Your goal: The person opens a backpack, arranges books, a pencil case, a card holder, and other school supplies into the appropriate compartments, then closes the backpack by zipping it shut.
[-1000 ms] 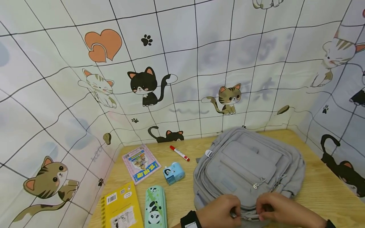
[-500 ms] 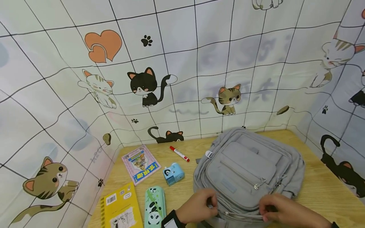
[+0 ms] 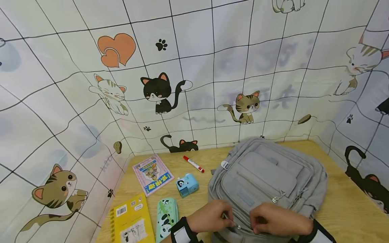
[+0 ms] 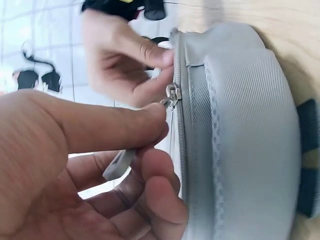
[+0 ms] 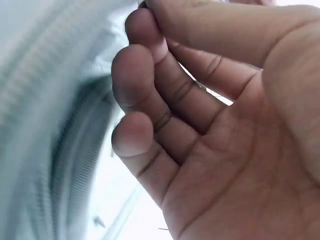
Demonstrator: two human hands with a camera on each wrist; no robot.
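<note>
A grey backpack [image 3: 264, 168] lies on the wooden table in the head view, its near edge toward me. At that edge my left hand [image 3: 211, 216] pinches a zipper pull [image 4: 120, 165] between thumb and forefinger. The metal zipper slider [image 4: 173, 93] sits on the zipper track just beyond those fingertips in the left wrist view. Close beside it, my right hand [image 3: 276, 219] pinches the backpack's edge along the zipper between thumb and forefinger. In the right wrist view its other fingers are curled loosely, and grey fabric [image 5: 30, 125] runs past them, blurred.
Left of the backpack lie a green panda pencil case [image 3: 167, 216], a yellow spiral notebook [image 3: 132, 219], a blue pencil sharpener [image 3: 187, 185], a pink booklet [image 3: 153, 173] and a red-capped marker [image 3: 193, 164]. Cat-print sheeting [image 3: 197, 67] hangs around the table [image 3: 340, 189].
My left hand has moved left along the backpack's near edge with the zipper pull. Afterwards my right hand came left along the edge, closer to the left. The other things stay in place.
</note>
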